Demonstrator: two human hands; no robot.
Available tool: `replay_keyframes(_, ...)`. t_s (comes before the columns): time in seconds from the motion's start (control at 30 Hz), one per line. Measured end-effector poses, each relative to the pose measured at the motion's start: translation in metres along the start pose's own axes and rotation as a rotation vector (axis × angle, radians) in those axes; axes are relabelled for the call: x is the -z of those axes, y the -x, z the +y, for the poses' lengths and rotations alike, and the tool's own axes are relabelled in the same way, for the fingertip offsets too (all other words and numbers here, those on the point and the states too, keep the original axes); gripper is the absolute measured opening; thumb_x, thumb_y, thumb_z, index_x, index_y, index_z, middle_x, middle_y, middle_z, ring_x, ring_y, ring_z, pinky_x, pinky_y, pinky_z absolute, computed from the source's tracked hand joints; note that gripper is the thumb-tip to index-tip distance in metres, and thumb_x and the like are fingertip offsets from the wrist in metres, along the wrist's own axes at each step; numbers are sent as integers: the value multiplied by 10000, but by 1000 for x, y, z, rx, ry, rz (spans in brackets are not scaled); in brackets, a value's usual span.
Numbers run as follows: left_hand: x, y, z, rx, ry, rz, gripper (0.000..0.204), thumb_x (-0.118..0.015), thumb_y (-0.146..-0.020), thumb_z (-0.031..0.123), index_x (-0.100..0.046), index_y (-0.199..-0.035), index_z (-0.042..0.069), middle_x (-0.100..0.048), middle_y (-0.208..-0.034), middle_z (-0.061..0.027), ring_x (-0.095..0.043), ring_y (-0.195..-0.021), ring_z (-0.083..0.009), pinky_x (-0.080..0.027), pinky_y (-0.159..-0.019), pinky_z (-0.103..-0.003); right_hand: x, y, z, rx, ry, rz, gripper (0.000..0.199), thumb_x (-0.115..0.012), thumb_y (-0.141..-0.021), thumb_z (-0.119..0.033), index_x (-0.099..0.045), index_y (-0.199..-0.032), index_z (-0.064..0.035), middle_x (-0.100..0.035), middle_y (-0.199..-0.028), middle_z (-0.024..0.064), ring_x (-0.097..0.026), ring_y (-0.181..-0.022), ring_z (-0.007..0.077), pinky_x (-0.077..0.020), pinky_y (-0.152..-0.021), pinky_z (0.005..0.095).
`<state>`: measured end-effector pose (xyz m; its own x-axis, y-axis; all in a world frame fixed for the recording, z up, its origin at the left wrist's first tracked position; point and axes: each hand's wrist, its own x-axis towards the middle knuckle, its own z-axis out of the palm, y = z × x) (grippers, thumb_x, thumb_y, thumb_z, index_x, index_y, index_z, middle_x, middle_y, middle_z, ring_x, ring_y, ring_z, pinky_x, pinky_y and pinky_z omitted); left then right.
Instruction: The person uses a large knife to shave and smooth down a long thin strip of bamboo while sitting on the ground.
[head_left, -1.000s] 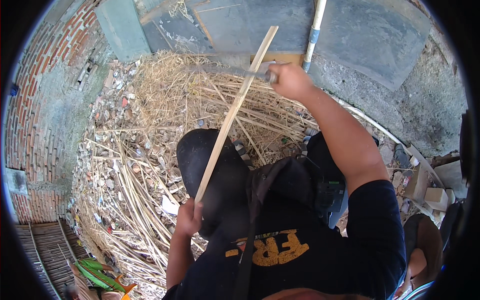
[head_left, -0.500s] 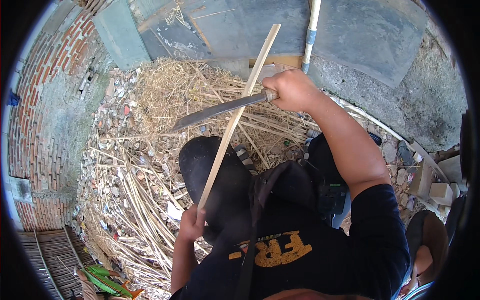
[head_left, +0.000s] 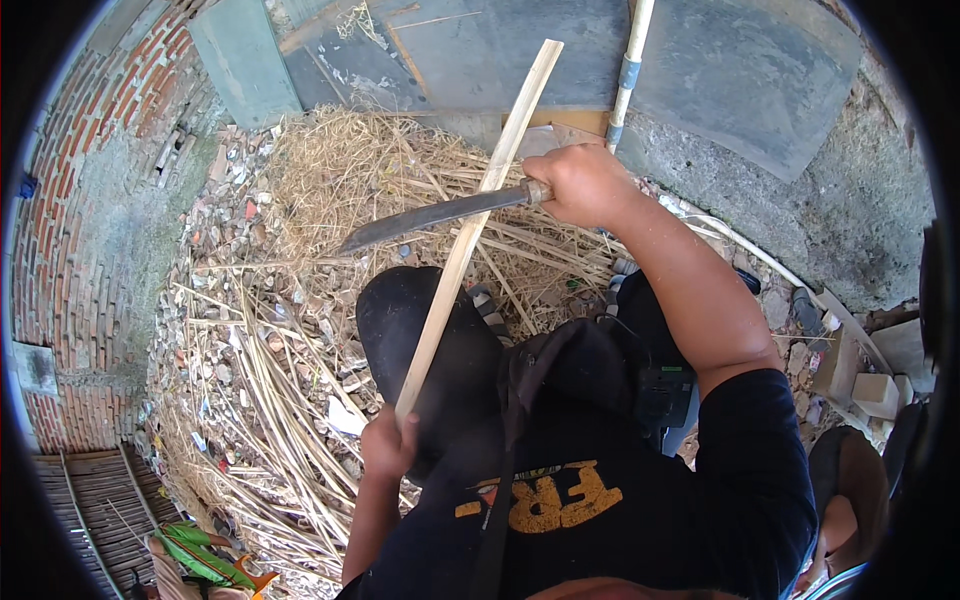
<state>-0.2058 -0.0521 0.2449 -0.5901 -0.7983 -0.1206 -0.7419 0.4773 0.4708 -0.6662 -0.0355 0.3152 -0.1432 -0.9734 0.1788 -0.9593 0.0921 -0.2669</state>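
A long pale bamboo strip (head_left: 450,285) slants across my raised knee, its far end pointing up toward the wall. Its near end is gripped in my left hand (head_left: 389,444), fingers closed around it. My right hand (head_left: 585,187) is wrapped round the handle of a machete (head_left: 430,221). The dark blade reaches leftward from that hand and crosses the strip a little beyond its middle. Whether the edge bites into the wood or only rests against it, I cannot tell.
Dry shavings (head_left: 340,185) heap up ahead, and split bamboo strips (head_left: 290,430) lie on the rubble at left. A brick wall (head_left: 95,270) bounds the left side. A white pipe (head_left: 630,75) stands against the far wall. Pale blocks (head_left: 876,396) sit at right.
The bamboo strip has turned slightly in my left hand, showing more of its broad face. The machete has shifted a little left; both hands keep their holds.
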Motion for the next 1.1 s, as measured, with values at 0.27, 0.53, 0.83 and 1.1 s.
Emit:
replay_keyframes(0.27,5,-3,-2,-21,60,-34,345,-600,-938,294,-521,-818,-20,-571,-633,-262,-596,-637,-488,-458,-552,-505,-19,-9,33,-152,-126,117,205,-695,-719,-129,-656,-910,-66,-687,-829,171,-665,-805,380,-531,-752,467)
replay_keyframes(0.53,5,-9,-9,-16,138,-109,368,-566,-966,313,-520,-813,-18,-566,-614,-248,-603,-626,-471,-453,-540,-481,-33,-15,56,-208,-143,5,238,-669,-748,-178,-658,-971,-94,-697,-856,153,-678,-861,356,-537,-793,478)
replay_keyframes(0.83,11,-3,-8,-29,167,-97,398,-534,-988,354,-546,-835,-13,-600,-603,-202,-643,-594,-401,-486,-554,-445,-18,-8,3,1,-63,-24,138,-663,-763,-184,-660,-896,-146,-687,-785,94,-684,-789,310,-541,-722,459)
replay_keyframes(1.1,12,-10,-6,-19,234,-130,428,-524,-994,379,-562,-825,-12,-599,-593,-182,-655,-585,-365,-492,-558,-421,-12,-16,55,-319,-221,192,175,-695,-772,-157,-670,-912,-55,-685,-793,174,-676,-741,347,-535,-687,438)
